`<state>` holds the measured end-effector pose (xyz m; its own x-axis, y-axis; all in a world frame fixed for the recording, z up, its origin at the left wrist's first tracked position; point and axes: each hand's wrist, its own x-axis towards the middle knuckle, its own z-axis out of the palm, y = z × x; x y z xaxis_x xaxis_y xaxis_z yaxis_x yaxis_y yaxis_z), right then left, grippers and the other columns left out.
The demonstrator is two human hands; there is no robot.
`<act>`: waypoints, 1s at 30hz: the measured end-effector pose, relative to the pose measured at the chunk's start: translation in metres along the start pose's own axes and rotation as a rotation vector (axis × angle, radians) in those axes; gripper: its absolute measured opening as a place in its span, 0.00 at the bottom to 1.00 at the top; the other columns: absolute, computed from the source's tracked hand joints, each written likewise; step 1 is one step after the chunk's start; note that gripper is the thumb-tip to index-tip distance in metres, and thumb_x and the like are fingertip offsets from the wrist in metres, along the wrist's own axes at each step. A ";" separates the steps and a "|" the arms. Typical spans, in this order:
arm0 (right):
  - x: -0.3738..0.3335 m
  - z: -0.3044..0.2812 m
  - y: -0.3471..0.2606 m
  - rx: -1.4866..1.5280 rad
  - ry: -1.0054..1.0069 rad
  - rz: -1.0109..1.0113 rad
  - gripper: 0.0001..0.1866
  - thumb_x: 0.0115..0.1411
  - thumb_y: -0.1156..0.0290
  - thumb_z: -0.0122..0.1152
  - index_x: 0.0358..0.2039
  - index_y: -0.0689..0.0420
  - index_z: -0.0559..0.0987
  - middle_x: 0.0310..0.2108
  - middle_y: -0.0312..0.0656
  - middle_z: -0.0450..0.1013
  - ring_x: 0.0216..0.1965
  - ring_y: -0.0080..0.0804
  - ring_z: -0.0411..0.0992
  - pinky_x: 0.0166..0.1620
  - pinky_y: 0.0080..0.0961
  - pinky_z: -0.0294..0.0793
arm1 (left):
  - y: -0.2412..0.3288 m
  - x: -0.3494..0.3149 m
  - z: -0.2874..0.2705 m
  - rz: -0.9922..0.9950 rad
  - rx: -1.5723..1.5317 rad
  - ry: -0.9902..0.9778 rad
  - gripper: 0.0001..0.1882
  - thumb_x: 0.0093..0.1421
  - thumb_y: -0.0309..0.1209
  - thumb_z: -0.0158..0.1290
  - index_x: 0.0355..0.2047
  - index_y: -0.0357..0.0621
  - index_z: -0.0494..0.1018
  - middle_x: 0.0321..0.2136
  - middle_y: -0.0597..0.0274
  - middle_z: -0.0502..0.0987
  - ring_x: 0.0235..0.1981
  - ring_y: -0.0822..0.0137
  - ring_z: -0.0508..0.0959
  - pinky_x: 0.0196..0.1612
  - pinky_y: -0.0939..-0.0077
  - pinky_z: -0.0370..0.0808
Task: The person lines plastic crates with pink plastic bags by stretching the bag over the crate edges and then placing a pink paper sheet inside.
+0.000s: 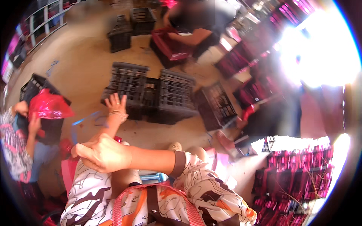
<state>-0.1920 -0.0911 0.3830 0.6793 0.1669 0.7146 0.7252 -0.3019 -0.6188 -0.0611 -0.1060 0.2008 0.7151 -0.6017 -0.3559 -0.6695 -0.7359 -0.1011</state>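
My left hand (pixel 116 107) reaches forward with its fingers spread and nothing in it. It wears a ring and bracelets. Its fingertips overlap the near left corner of a dark slatted plastic crate (pixel 130 75); whether they touch it I cannot tell. A second dark crate (pixel 177 88) lies just right of that one. Across my lap comes my right forearm, and my right hand (pixel 102 152) is closed in a fist over my left forearm. The inside of that fist is hidden, so anything in it does not show.
Another dark crate (pixel 217 105) stands at the right. On the left, a person handles a pink-red plastic bag (pixel 49 105) at a crate. Further back, a person bends over a red-lined crate (pixel 171 47). Stacked pink-and-black crates (pixel 294 177) line the right. Blue strips (pixel 81 120) lie on the floor.
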 end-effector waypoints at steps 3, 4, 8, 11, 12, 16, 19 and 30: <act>-0.030 -0.018 -0.003 -0.136 0.029 0.259 0.10 0.48 0.73 0.55 0.33 0.55 0.70 0.17 0.46 0.68 0.17 0.44 0.69 0.21 0.33 0.68 | -0.016 -0.004 0.001 -0.030 -0.024 0.003 0.53 0.44 0.47 0.59 0.62 0.57 0.36 0.62 0.45 0.34 0.63 0.47 0.35 0.60 0.45 0.33; -0.047 -0.025 0.003 -0.169 0.025 0.338 0.09 0.49 0.72 0.55 0.33 0.55 0.71 0.18 0.47 0.70 0.18 0.45 0.70 0.21 0.33 0.69 | -0.023 -0.009 -0.004 -0.074 -0.021 -0.022 0.54 0.43 0.47 0.59 0.62 0.57 0.35 0.62 0.45 0.33 0.63 0.48 0.34 0.60 0.46 0.33; -0.182 -0.077 -0.016 -0.535 0.160 0.864 0.10 0.52 0.68 0.54 0.35 0.53 0.74 0.23 0.46 0.73 0.24 0.45 0.72 0.30 0.36 0.73 | 0.004 -0.006 -0.006 -0.026 -0.030 -0.082 0.55 0.44 0.47 0.59 0.62 0.60 0.31 0.62 0.47 0.29 0.63 0.49 0.31 0.60 0.49 0.32; -0.275 -0.106 -0.069 -0.715 0.587 1.148 0.10 0.52 0.69 0.53 0.36 0.55 0.75 0.23 0.44 0.74 0.23 0.40 0.73 0.29 0.30 0.71 | -0.005 -0.010 -0.004 -0.038 -0.032 -0.001 0.54 0.44 0.45 0.60 0.62 0.60 0.33 0.62 0.47 0.33 0.63 0.49 0.34 0.60 0.47 0.35; -0.305 -0.115 -0.090 -0.811 0.775 1.069 0.10 0.53 0.71 0.53 0.37 0.57 0.75 0.16 0.41 0.70 0.17 0.30 0.68 0.24 0.26 0.67 | -0.003 -0.011 -0.005 -0.042 -0.027 -0.007 0.54 0.43 0.45 0.60 0.62 0.60 0.34 0.62 0.48 0.34 0.63 0.50 0.34 0.60 0.47 0.35; -0.427 -0.089 -0.186 -0.756 0.801 1.680 0.13 0.52 0.66 0.56 0.37 0.58 0.77 0.26 0.46 0.74 0.27 0.36 0.73 0.32 0.29 0.69 | 0.002 -0.004 0.009 -0.031 -0.009 0.016 0.52 0.44 0.42 0.60 0.61 0.65 0.36 0.62 0.49 0.34 0.63 0.51 0.36 0.60 0.47 0.37; -0.478 -0.040 -0.224 -0.574 0.627 2.065 0.13 0.51 0.64 0.55 0.32 0.59 0.79 0.31 0.52 0.74 0.34 0.44 0.73 0.38 0.34 0.69 | -0.022 0.009 0.028 -0.033 -0.032 0.030 0.49 0.47 0.40 0.59 0.61 0.66 0.38 0.62 0.51 0.36 0.63 0.51 0.38 0.59 0.47 0.42; -0.616 0.159 -0.285 0.314 2.450 1.849 0.09 0.59 0.68 0.42 0.30 0.55 0.72 0.12 0.29 0.60 0.10 0.20 0.53 0.14 0.20 0.53 | 0.090 -0.020 -0.014 0.750 -0.283 -0.210 0.30 0.55 0.38 0.50 0.56 0.44 0.56 0.54 0.47 0.59 0.56 0.53 0.59 0.57 0.65 0.58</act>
<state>-0.7993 0.0415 0.0674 -0.5141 -0.1493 -0.8447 0.3844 0.8402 -0.3824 -0.1334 -0.1643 0.2116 0.0277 -0.9140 -0.4048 -0.8578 -0.2297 0.4599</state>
